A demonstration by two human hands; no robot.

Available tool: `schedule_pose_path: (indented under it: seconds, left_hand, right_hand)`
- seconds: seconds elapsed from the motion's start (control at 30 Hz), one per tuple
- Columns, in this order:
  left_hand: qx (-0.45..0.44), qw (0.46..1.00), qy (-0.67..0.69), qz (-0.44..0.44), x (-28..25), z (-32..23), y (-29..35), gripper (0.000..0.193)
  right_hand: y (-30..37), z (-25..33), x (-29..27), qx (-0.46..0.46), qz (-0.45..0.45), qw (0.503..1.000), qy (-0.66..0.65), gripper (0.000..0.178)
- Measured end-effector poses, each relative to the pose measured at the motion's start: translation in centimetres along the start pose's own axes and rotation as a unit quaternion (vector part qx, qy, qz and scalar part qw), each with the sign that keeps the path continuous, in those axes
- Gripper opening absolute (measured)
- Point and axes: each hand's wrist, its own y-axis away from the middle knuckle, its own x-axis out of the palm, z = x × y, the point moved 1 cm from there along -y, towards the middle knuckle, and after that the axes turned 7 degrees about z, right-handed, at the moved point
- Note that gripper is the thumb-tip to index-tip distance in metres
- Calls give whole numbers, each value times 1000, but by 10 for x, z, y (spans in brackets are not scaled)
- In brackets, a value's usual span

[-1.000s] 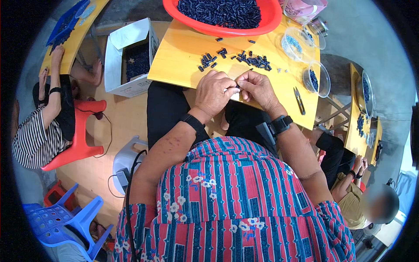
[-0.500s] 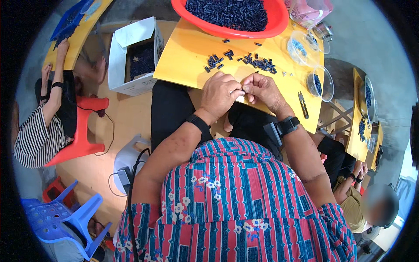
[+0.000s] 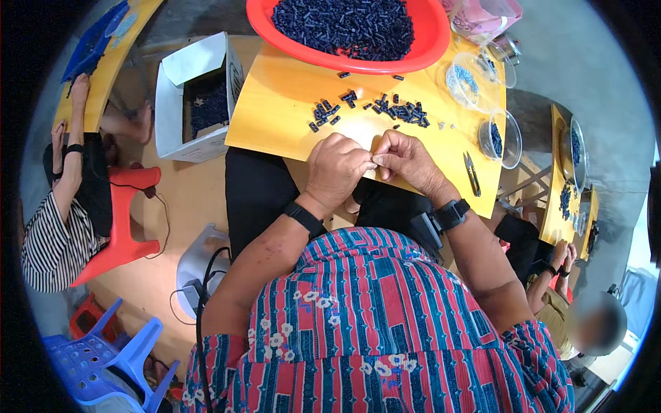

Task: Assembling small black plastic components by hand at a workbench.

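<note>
Over the near edge of the yellow table [image 3: 275,103], my left hand [image 3: 336,168] and my right hand [image 3: 406,162] meet fingertip to fingertip. Both are closed in a pinch; whatever lies between the fingers is too small and covered to name. Just beyond my hands, small black cylindrical parts [image 3: 406,111] lie in a loose pile, with a smaller cluster of black parts [image 3: 323,113] to its left. Tiny pale bits [image 3: 446,126] are scattered right of the pile. A pair of dark thread snips [image 3: 471,174] rests to the right of my right hand.
A red basin [image 3: 344,67] full of black parts stands at the table's far side. Clear tubs [image 3: 511,141] with small blue and dark pieces line the right. An open white carton [image 3: 169,117] is left of the table. Co-workers sit at both sides; a blue stool [image 3: 103,358] is lower left.
The whole view has shifted, so the table and my hands appear slightly lower and further left. My fingertips stay together in a pinch.
</note>
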Motion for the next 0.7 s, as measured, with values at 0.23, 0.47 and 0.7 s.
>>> schedule_pose_path:
  seconds: [0.23,0.47,0.7]
  left_hand:
    - [-5,1000,21,-3,2,1,-10,9]
    - [0,999,48,24,15,-33,-29,11]
    - [-70,995,54,51,19,-85,-26,15]
  right_hand:
    - [-3,-8,-6,-25,-24,999,25,14]
    - [22,-16,-37,-72,-20,997,-35,4]
    - [80,-19,-28,-128,-102,986,-17,11]
